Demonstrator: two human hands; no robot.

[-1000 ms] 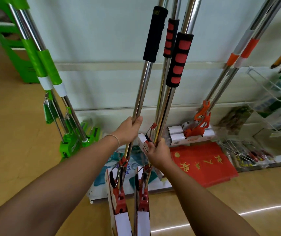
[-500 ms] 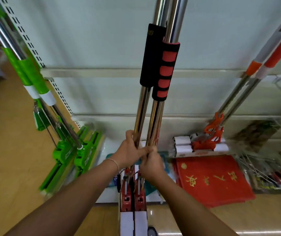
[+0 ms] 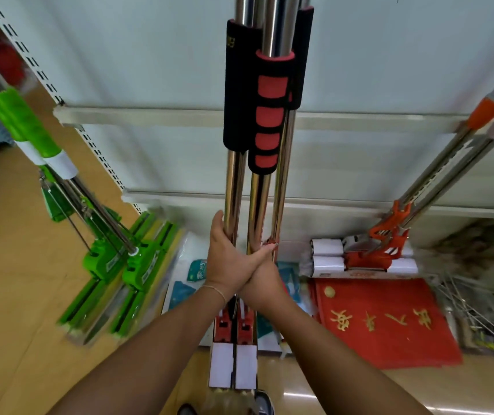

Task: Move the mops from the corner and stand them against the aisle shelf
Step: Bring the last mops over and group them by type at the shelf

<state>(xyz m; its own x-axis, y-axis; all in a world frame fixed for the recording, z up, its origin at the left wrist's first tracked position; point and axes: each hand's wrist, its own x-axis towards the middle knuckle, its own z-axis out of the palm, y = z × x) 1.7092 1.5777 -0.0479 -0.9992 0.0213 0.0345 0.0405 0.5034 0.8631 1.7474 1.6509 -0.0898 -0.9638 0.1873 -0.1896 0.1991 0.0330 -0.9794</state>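
Three steel mop poles [image 3: 257,202] with black and red foam sleeves [image 3: 266,115] stand bundled upright in front of me. My left hand [image 3: 227,259] grips the left pole, its fingers wrapped round the bundle. My right hand [image 3: 262,283] lies under and behind the left one and grips the poles too. Below my wrists the red mop heads with white wrappers [image 3: 233,351] hang side by side just above the floor. The pale aisle shelf back panel [image 3: 138,70] rises right behind the poles.
Green mops [image 3: 114,253] lean at the shelf's left end. Orange mops [image 3: 389,235] lean against it on the right. Red mats [image 3: 389,322] and packaged goods [image 3: 192,280] lie on the base shelf. A tan floor spreads to the left. My shoes [image 3: 263,404] show at the bottom edge.
The separate poles have been drawn together into one tight bundle. My hands have closed in and now overlap. The view has moved closer to the shelf.
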